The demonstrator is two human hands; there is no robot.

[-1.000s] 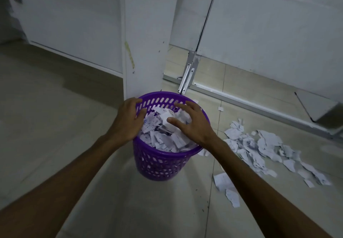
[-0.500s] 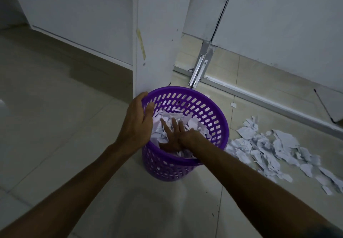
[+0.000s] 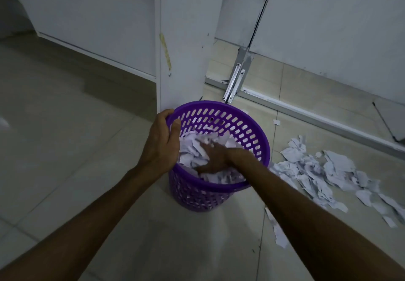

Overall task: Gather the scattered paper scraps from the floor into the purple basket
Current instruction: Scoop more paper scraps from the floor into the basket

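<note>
The purple basket stands on the tiled floor against a white post, filled with white paper scraps. My left hand grips the basket's left rim, thumb inside. My right hand is down inside the basket, pressing on the scraps with its fingers stretched out and partly buried in paper. A heap of loose paper scraps lies on the floor to the right of the basket. Two more scraps lie beside my right forearm, and one tiny scrap lies behind the basket.
A white post rises directly behind the basket. A metal floor rail runs along the wall to the right, with a metal bracket at its left end. Bare tiles stretch to the left.
My right hand went from above the scraps down into the basket and has pushed the paper lower. My left hand has stayed on the rim. The view has moved closer.
</note>
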